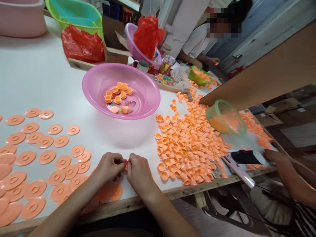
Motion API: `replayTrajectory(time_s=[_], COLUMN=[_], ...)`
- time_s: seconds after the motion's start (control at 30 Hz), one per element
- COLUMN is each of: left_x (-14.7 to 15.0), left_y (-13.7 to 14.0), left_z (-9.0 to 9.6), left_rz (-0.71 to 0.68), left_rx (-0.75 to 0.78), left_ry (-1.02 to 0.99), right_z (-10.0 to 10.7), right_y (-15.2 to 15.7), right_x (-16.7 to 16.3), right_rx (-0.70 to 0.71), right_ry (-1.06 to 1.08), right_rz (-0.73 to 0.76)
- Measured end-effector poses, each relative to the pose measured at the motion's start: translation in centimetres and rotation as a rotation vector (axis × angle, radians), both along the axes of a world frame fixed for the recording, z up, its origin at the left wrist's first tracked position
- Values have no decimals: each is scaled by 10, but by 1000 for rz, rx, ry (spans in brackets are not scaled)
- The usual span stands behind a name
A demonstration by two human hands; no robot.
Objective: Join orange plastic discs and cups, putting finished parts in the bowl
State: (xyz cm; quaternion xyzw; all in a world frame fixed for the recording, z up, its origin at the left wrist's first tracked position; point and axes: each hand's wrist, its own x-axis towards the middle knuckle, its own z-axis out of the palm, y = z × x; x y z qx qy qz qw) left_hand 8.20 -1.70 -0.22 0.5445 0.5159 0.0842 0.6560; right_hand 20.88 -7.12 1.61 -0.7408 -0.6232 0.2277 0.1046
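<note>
My left hand (111,167) and my right hand (139,171) meet above the table's front edge. Both are closed, pinching a small orange plastic piece (126,163) between the fingertips. Most of that piece is hidden, so I cannot tell whether it is a whole toy cup. Flat orange toy saucers (46,156) lie spread to the left, some under my left forearm. A big heap of small orange toy cups (187,144) lies to the right. Beyond my hands, a pink basin (96,89) holds several cups on saucers. A tiny orange scrap (133,148) lies just past my fingers.
A green basket (217,115) lies tilted at the heap's right, near a phone (239,169). A co-worker's arm (288,174) reaches in at the right; another person (197,42) sits beyond a green bowl (198,77). Red bags (82,44) and a cardboard box (115,42) stand behind.
</note>
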Motion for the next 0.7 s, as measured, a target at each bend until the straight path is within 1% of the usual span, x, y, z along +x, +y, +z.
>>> replayTrajectory(time_s=[0.07,0.13,0.23,0.3,0.37,0.43,0.5,0.53,0.57,0.63,0.67,0.7], left_x=[0,-1,-6,-9,-12,-14,-17,-19,-21,-26,-28,-31], left_y=[-1,-2,-9,-17,-26,-33,-36,-36,-35,-32,-32,-32], left_z=[-1,-1,0,-1,-2,-1,4,8,12,21,25,28], left_rz=[6,13,69,151,226,299,375,408,427,449,459,473], left_rx=[53,142,320,385,334,240,166,124,72,-53,-111,-158], left_ry=[6,9,13,-19,-122,-249,-350,-393,-441,-549,-602,-652], right_z=[2,1,-8,-17,-21,-20,-13,-9,-5,1,3,4], right_y=[1,0,-8,-17,-28,-35,-33,-27,-18,5,18,30], right_x=[-1,0,3,1,-3,-3,8,19,33,66,82,97], right_rx=[-16,22,152,254,353,406,423,442,473,536,529,484], right_ry=[-49,-41,124,288,416,489,517,500,453,257,114,-31], right_rz=[15,-13,-83,-110,-118,-85,-29,-27,-54,-180,-237,-267])
